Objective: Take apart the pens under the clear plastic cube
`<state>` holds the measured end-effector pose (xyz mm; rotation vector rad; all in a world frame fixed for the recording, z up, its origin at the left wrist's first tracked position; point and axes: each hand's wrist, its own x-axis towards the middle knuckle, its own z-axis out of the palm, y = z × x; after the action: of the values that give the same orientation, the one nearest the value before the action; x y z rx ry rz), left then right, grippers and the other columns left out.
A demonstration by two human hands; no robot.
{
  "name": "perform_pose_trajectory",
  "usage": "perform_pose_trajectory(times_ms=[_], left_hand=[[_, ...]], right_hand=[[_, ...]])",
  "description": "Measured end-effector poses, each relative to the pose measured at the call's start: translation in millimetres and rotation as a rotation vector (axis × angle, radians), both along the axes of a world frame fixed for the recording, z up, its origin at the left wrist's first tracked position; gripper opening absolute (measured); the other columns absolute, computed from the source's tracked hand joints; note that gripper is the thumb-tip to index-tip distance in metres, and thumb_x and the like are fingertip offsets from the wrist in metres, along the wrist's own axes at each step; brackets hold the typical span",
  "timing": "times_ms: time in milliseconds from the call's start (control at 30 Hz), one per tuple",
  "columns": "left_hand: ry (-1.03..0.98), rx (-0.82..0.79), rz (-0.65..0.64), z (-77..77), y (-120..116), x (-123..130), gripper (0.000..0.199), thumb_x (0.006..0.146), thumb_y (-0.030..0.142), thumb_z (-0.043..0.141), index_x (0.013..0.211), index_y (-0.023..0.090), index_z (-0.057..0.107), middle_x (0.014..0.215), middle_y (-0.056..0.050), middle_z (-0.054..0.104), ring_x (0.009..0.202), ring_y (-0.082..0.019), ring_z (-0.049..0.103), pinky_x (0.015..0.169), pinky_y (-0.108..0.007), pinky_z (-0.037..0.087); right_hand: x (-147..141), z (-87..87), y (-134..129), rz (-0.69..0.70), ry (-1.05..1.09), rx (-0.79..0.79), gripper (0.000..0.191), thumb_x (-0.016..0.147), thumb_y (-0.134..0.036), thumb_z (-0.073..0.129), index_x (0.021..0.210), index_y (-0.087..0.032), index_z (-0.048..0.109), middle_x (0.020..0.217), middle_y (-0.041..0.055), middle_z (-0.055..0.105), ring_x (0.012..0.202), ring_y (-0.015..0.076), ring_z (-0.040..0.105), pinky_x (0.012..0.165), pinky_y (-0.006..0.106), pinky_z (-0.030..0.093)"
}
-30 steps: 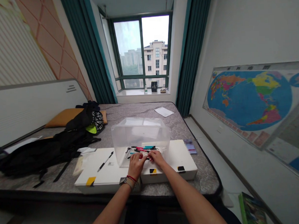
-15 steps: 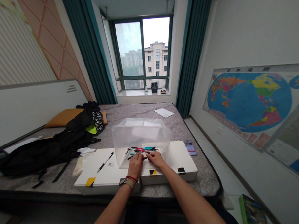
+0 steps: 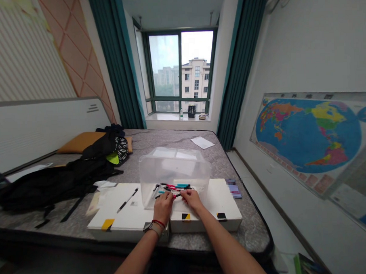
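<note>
A pen (image 3: 177,195) with a black and a pinkish-red part spans the small gap between my hands, at the open front of a clear plastic bin lying on its side. My left hand (image 3: 163,206) is closed around its left end, and a watch and a red cord circle that wrist. With fingers pinched, my right hand (image 3: 191,199) grips the other end. Just beyond my fingers, several pens (image 3: 173,187) in black, red and teal lie in a loose pile inside the clear bin (image 3: 175,167). My fingers cover some of them.
Under the bin are two white boxes (image 3: 122,218) side by side on the mattress (image 3: 250,227). A single black-and-white pen (image 3: 127,200) rests on the left box. Black bag and clothing (image 3: 57,183) lie left; a blurred phone-like item (image 3: 234,189) is right, a paper sheet (image 3: 202,142) behind.
My hands have drawn slightly apart, and a pinkish-red part now shows on the pen between them. The camera view has tilted up a little. The pen on the left box lies as before.
</note>
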<state>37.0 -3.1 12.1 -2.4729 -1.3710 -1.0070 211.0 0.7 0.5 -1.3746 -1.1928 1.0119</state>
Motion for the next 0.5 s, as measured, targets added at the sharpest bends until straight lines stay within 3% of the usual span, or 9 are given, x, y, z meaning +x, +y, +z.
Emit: perform_pose_trajectory(times_ms=[300, 500], left_hand=[[-0.048, -0.04, -0.034, -1.2, 0.4, -0.4, 0.02, 0.095, 0.029, 0.041, 0.085, 0.021, 0.056, 0.087, -0.004, 0.06, 0.08, -0.017, 0.055, 0.069, -0.028, 0.042], [-0.094, -0.048, -0.054, -7.5, 3.6, 1.0, 0.023, 0.096, 0.031, 0.039, 0.086, 0.021, 0.057, 0.086, -0.004, 0.059, 0.08, -0.016, 0.054, 0.07, -0.027, 0.041]], right_hand=[[-2.0, 6.1, -3.5, -0.006, 0.006, -0.019, 0.045, 0.071, -0.059, 0.062, 0.061, -0.015, 0.06, 0.054, 0.0011, 0.059, 0.046, 0.0108, 0.046, 0.046, 0.023, 0.036], [-3.9, 11.3, -5.1, 0.0, -0.084, 0.013, 0.049, 0.078, -0.06, 0.053, 0.054, -0.018, 0.055, 0.047, -0.0013, 0.051, 0.044, 0.0111, 0.043, 0.046, 0.023, 0.033]])
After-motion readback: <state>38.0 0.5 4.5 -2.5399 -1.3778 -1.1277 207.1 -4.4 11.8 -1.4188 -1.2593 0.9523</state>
